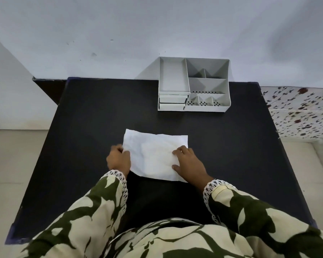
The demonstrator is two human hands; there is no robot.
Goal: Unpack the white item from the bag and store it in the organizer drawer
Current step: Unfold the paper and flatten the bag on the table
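A flat white bag [153, 155] lies on the black table [93, 116], with a raised bulge in its middle where something sits inside. My left hand [118, 159] pinches the bag's left edge. My right hand [188, 164] rests on the bag's right edge, fingers spread over it. The white item itself is hidden inside the bag. A grey desk organizer [193, 83] stands at the far edge of the table, with several open compartments on top and two shut drawers [172, 102] at its front left.
A pale wall rises behind the table. A flower-patterned cloth surface [298, 112] lies to the right of the table. Pale floor shows at the left. Bare black tabletop stretches between the bag and the organizer.
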